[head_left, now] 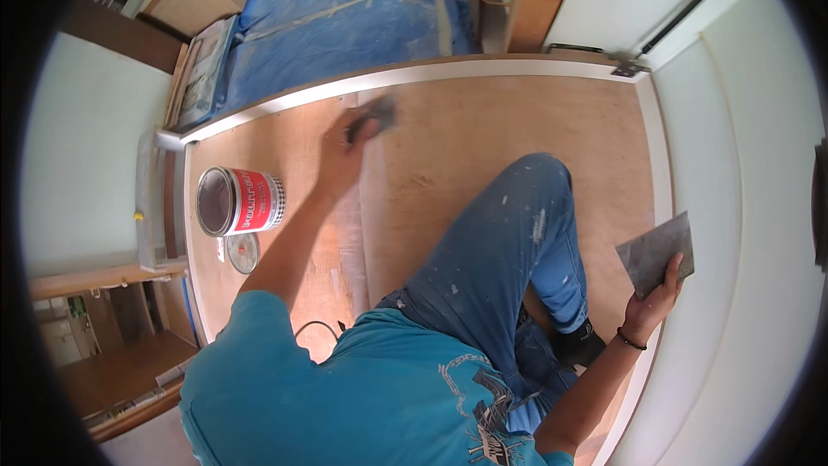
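Over the far part of the plywood panel [500, 116], my left hand [343, 142] is closed round a small dark tool [384, 110]. Motion blurs it, so its exact kind is unclear. It is beside the far end of a pale, whitish strip [352, 233] that runs along the plywood toward me. At the right, near the panel's white edge, my right hand [657, 304] grips a flat, grey rectangular metal plate [655, 252] by its near corner. To the left of my left forearm an open can [246, 200] with a red and white label stands on the plywood.
A round lid [242, 253] lies beside the can. My bent leg in jeans [509, 224] covers the middle. A white rim [345, 91] borders the panel; blue sheeting [362, 22] covers the floor beyond. A white wall panel [768, 207] stands at the right, wooden shelving [125, 328] at the left.
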`<action>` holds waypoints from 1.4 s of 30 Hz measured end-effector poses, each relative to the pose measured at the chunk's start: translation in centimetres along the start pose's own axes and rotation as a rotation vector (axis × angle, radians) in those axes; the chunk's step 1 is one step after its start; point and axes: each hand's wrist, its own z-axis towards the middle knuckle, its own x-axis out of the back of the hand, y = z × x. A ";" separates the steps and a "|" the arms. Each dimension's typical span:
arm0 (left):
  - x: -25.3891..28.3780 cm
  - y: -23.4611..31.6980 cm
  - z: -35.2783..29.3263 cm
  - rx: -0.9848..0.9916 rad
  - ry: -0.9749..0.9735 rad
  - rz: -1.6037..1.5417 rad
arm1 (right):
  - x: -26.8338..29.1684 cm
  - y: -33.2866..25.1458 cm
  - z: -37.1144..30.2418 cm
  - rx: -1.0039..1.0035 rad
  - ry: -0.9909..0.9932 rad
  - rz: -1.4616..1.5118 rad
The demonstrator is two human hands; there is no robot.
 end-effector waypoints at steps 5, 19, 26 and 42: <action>8.7 -15.2 0.4 -0.125 0.069 0.666 | 7.2 10.3 6.1 -0.340 0.006 0.069; 7.3 -20.6 7.7 -0.124 -0.112 0.981 | 12.0 18.1 5.9 -0.579 0.227 0.194; 6.3 -23.5 6.8 -0.223 -0.091 1.124 | 13.4 19.1 6.3 -0.563 0.173 0.192; 5.2 -21.6 7.3 -0.074 -0.049 1.037 | 12.6 18.8 5.9 -0.557 0.211 0.211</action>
